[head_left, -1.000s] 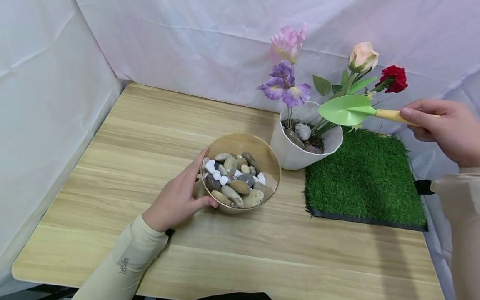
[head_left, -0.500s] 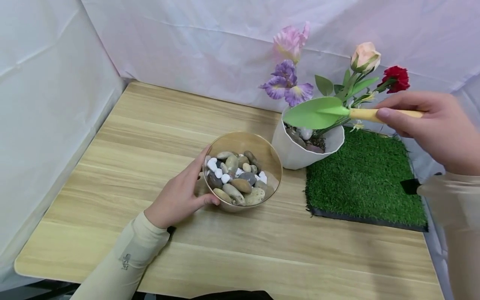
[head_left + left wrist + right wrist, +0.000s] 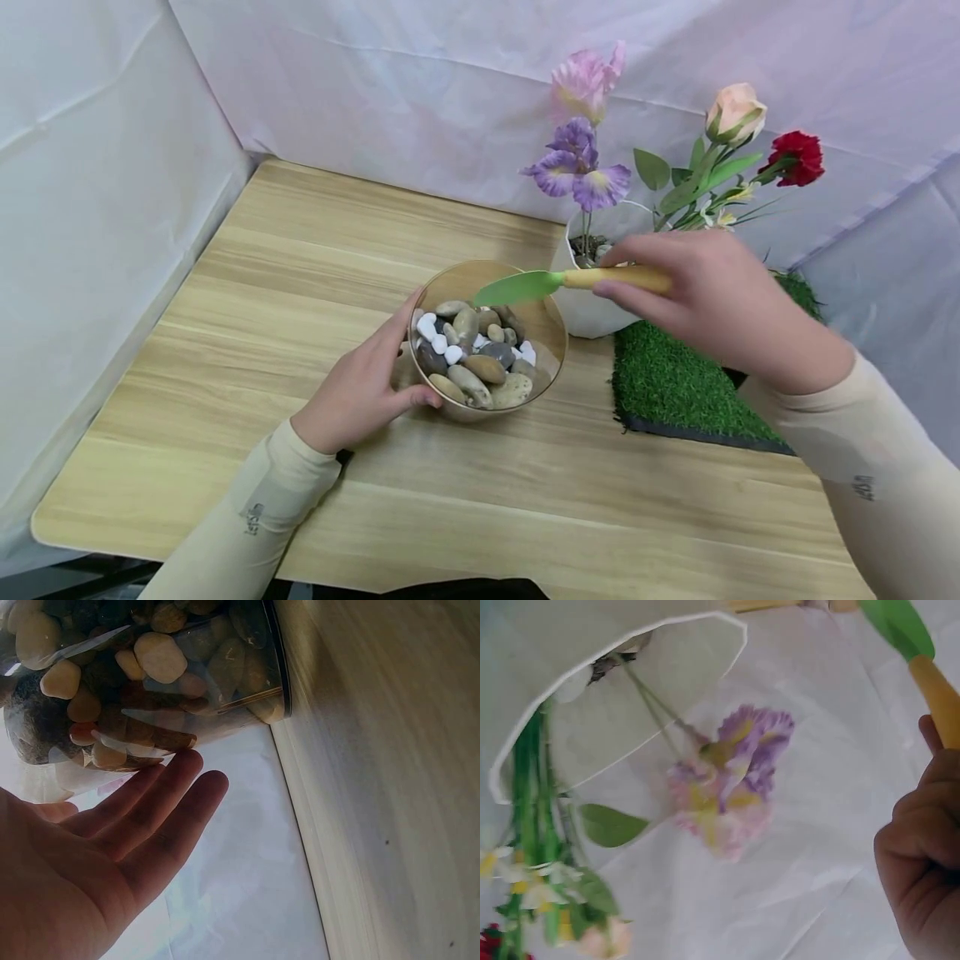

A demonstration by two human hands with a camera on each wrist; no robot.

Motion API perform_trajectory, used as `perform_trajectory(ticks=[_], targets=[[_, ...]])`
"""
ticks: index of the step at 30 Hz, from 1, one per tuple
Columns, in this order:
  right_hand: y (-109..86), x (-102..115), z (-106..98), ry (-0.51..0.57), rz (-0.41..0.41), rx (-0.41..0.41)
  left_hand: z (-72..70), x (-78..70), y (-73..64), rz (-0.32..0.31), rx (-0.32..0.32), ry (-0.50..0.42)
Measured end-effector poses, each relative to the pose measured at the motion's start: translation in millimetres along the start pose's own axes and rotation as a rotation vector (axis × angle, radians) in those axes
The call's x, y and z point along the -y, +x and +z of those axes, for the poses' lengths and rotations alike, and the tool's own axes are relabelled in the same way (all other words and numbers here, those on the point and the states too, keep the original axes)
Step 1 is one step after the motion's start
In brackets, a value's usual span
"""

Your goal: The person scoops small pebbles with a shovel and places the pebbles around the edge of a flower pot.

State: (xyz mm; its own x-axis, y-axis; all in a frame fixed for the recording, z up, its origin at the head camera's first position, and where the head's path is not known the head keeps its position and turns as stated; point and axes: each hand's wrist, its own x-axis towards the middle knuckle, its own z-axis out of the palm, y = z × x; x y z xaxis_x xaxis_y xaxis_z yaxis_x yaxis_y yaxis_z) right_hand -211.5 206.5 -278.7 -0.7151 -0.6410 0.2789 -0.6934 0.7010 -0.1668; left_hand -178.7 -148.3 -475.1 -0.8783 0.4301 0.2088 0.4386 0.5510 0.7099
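Note:
A clear, amber-tinted bowl (image 3: pixel 551 350) of mixed stones (image 3: pixel 483 369) stands on the table. My left hand (image 3: pixel 356 392) rests against its left side, thumb at the near rim and other fingers along the wall. In the left wrist view those fingers (image 3: pixel 169 802) lie fairly straight, their tips at the clear wall. My right hand (image 3: pixel 716 304) grips the yellow handle of a small garden trowel (image 3: pixel 517 288). The trowel's green blade points left and overlaps the bowl's far right rim, above the stones. In the right wrist view the fist (image 3: pixel 922 847) wraps the handle's end.
Behind my right hand, a white pot (image 3: pixel 588 308) holds soil, stones and artificial flowers, among them a purple iris (image 3: pixel 581 171) and a red carnation (image 3: pixel 797 158). The pot stands close to the bowl. An artificial grass mat (image 3: pixel 667 383) lies right of it. White cloth (image 3: pixel 390 92) hangs behind the table.
My right hand has carried the trowel left and down, from over the flower pot to over the bowl's far right rim. The left hand has stayed on the bowl.

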Motion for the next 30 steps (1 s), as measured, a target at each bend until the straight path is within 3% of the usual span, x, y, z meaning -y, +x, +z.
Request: perform_trajectory(ticks=[8, 15, 19, 24, 30], targets=[[17.0, 21, 34, -0.177, -0.173, -0.06, -0.4, 0.2, 0.0, 0.005, -0.007, 0.003], [29.7, 22, 55, -0.078, -0.165, -0.003, -2.7, -0.5, -0.7, 0.01, -0.016, 0.009], [39.2, 7, 54, 0.039, -0.096, 0.105, -2.5, 1.1, -2.0, 0.009, -0.018, 0.006], [43.5, -16, 55, 0.238, 0.064, 0.261, -0.6, 1.9, -2.0, 0.007, -0.002, 0.004], [41.6, -29, 54, 0.34, 0.183, 0.308, -0.7, 0.1, -0.6, 0.016, -0.004, 0.005]])
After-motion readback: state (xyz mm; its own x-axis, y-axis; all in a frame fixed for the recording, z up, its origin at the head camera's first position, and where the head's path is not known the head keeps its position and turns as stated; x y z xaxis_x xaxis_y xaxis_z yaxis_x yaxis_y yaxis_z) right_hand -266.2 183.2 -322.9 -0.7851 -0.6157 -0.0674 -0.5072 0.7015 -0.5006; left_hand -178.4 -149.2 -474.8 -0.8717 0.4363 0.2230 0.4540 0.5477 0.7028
